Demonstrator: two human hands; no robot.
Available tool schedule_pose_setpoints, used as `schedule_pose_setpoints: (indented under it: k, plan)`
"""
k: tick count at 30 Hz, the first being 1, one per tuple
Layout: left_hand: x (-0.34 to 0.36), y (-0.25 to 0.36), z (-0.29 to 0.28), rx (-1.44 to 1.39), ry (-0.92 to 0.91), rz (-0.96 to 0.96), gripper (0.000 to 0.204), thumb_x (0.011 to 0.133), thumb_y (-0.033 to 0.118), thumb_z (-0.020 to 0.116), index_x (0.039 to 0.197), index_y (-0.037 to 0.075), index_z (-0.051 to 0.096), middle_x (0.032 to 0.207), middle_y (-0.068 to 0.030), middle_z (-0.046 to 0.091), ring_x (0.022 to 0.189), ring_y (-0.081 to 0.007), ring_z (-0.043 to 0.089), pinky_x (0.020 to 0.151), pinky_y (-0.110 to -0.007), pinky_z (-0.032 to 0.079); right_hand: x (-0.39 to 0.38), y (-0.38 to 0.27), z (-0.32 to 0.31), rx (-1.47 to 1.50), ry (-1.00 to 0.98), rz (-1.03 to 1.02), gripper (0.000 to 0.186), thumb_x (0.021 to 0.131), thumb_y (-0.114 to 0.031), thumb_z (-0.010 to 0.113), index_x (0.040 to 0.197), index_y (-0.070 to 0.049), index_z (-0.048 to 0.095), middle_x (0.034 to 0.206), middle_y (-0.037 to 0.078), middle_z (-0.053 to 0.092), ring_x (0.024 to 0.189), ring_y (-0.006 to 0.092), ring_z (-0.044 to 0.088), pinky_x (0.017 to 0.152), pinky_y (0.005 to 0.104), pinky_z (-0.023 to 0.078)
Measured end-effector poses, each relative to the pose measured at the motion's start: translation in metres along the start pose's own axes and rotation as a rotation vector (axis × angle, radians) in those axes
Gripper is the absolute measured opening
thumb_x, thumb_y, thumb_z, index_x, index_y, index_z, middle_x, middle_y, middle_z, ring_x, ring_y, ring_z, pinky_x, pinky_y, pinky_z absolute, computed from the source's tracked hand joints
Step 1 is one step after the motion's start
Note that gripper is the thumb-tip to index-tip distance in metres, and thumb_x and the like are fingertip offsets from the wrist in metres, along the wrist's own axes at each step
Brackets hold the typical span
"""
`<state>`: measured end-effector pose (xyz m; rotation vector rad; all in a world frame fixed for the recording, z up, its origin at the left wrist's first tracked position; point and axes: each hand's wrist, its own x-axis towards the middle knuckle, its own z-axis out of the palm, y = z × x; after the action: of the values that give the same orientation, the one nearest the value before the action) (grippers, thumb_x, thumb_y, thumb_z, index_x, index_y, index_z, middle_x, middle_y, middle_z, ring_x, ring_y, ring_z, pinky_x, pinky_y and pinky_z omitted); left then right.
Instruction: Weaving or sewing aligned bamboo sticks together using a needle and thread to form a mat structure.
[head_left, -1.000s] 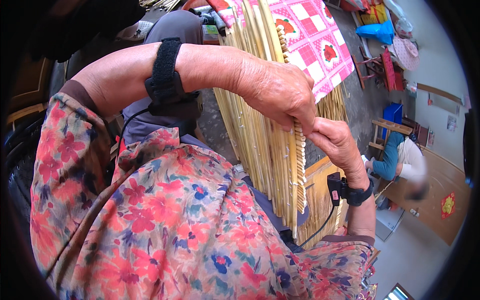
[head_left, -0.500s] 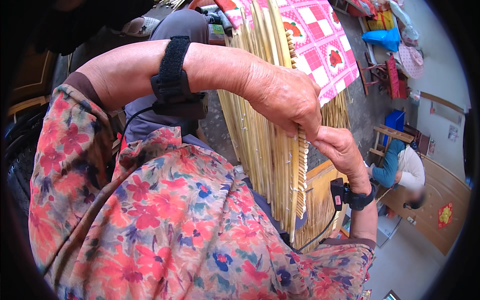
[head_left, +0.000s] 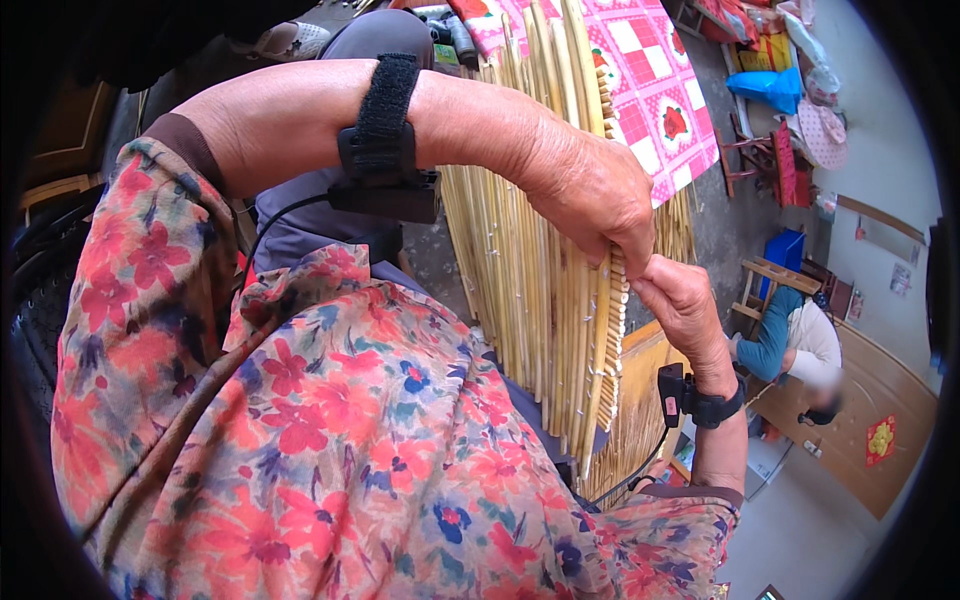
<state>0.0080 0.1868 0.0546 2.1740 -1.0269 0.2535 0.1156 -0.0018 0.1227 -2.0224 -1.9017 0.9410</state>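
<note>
A mat of pale straw-coloured stalks (head_left: 510,290), tied with white thread, lies across my lap, its stalks running away from me. Along its right edge is a row of short, closely packed stalk ends (head_left: 612,370). My left hand (head_left: 598,195) reaches over the mat from the left, palm down, its fingers closed on that edge. From the right comes my right hand (head_left: 680,305), with thumb and fingers pinched together at the same edge, touching or nearly touching the left fingertips. What lies between the right fingertips is hidden.
A pink checked cloth with roses (head_left: 672,120) covers a surface beyond the mat. More loose stalks (head_left: 625,445) lie by a wooden board (head_left: 650,375) on the right. Another person (head_left: 800,345) sits bent over farther right. Bags, including a blue one (head_left: 765,88), stand at the far right.
The mat and my left hand have shifted slightly right in view. Both hands stay closed at the mat's edge, close together. The left forearm has moved slightly right and up.
</note>
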Motion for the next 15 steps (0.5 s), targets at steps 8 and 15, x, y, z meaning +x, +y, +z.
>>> schedule_pose_setpoints:
  k: [8,15]
  plan:
    - [-0.005,0.001,-0.001,-0.018,0.004,0.018,0.024,0.077,0.011,0.066,0.100,0.005,0.063,0.089,-0.0095,0.065,0.090,-0.0254,0.062,0.082,-0.040,0.044,-0.005,0.008,-0.003,0.055,0.002,0.032,0.014,0.078,-0.002,0.065,0.093,-0.002,0.065,0.083,0.012,0.066,0.077,0.0256,0.066,0.067,0.0305,0.051]
    - [-0.017,0.003,-0.003,-0.008,0.114,0.138,0.020,0.078,0.013,0.065,0.096,0.004,0.060,0.080,-0.0079,0.061,0.083,-0.0240,0.060,0.080,-0.039,0.041,-0.035,0.018,-0.025,0.138,0.143,0.227,0.010,0.085,-0.001,0.059,0.093,-0.002,0.065,0.081,0.006,0.064,0.070,0.0158,0.061,0.065,0.0255,0.047]
